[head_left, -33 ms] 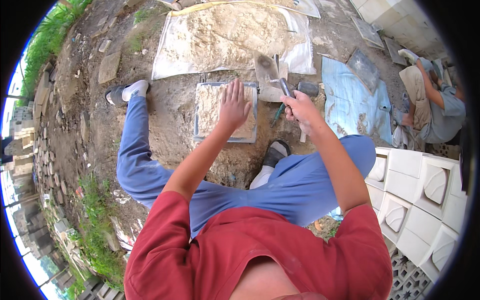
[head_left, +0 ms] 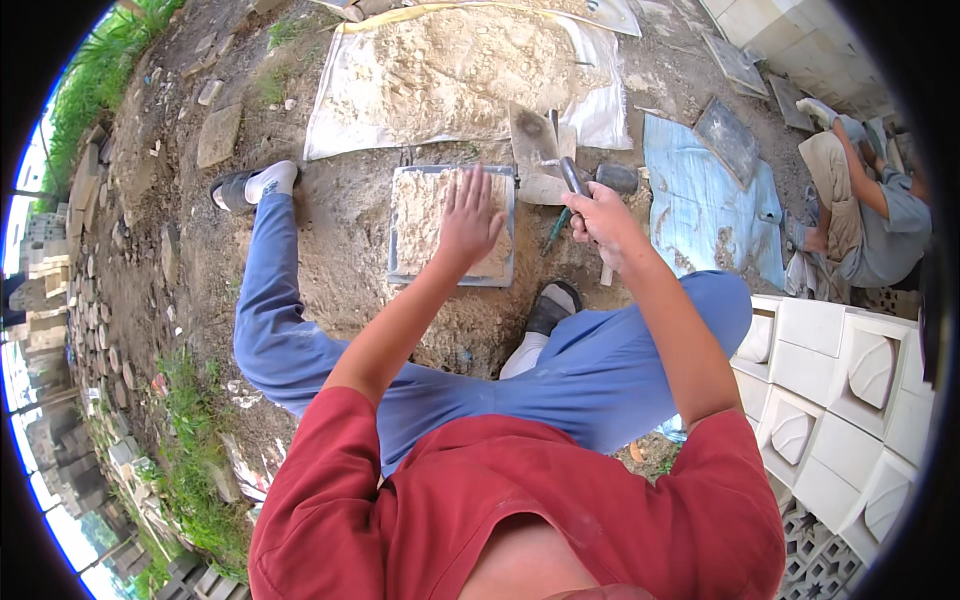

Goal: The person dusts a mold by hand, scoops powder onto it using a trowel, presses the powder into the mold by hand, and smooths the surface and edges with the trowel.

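Observation:
My left hand [head_left: 470, 220] lies flat, fingers stretched out, on pale sandy material that fills a square grey-framed mould [head_left: 512, 250] on the ground. To its right, my right hand [head_left: 602, 220] is closed around the dark handle of a trowel [head_left: 571, 176]. The trowel's metal shank points away from me, beside the mould's far right corner. Just beyond that hand is a dark mallet head [head_left: 616, 178]. A thin green tool [head_left: 556, 230] lies between the mould and my right hand.
Beyond the mould, a white sheet [head_left: 330, 120] carries a heap of pale sandy material [head_left: 450, 70]. At right are a blue sheet [head_left: 690, 200], a grey slab [head_left: 728, 140], stacked white blocks [head_left: 830, 370] and another person [head_left: 880, 220]. My sandalled feet flank the mould.
My left hand has slid very slightly toward me over the sandy fill. My right hand and the trowel stay almost in place.

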The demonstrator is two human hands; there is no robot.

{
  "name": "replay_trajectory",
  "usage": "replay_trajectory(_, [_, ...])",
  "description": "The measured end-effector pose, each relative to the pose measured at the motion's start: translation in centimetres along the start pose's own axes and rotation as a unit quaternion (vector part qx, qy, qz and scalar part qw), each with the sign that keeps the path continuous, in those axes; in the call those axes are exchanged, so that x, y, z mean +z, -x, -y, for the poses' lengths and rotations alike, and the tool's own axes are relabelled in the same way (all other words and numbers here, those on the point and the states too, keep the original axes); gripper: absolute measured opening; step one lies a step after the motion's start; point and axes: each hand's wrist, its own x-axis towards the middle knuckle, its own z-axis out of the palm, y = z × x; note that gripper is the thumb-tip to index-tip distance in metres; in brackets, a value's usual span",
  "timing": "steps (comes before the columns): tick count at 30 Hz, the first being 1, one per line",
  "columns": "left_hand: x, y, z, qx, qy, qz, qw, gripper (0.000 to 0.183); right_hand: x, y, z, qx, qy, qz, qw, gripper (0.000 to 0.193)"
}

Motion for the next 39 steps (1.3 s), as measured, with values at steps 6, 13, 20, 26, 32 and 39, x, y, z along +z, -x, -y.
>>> replay_trajectory(6, [-0.3, 0.2, 0.4, -0.014, 0.003, 0.046, 0.999, 0.076, 1.5, 0.0, 0.3, 0.002, 0.003, 0.004, 1.000, 0.022])
replay_trajectory(13, [-0.5, 1.5, -1.6, 0.037, 0.035, 0.042, 0.998, 0.077, 1.1, 0.6, 0.9, 0.001, 0.018, -0.010, 1.000, 0.023])
replay_trajectory(20, [-2.1, 3.3, 1.7, 0.012, -0.003, 0.044, 0.999, 0.074, 1.6, 1.7, 1.2, -0.014, -0.016, 0.017, 1.000, 0.022])
replay_trajectory(26, [-3.6, 2.6, 9.2, -0.077, -0.036, 0.069, 0.994, 0.077, 2.7, 1.9, 1.3, -0.067, -0.026, 0.067, 0.995, 0.015])
replay_trajectory(32, [-3.2, 3.9, 9.6, -0.065, -0.001, 0.049, 0.997, 0.076, 2.5, 0.7, 0.1, -0.052, 0.009, 0.026, 0.998, 0.017])
replay_trajectory(39, [-3.5, 3.3, 11.7, -0.104, -0.029, 0.016, 0.994, 0.082, 3.1, 0.5, 0.1, -0.054, 0.020, 0.011, 0.998, 0.017])
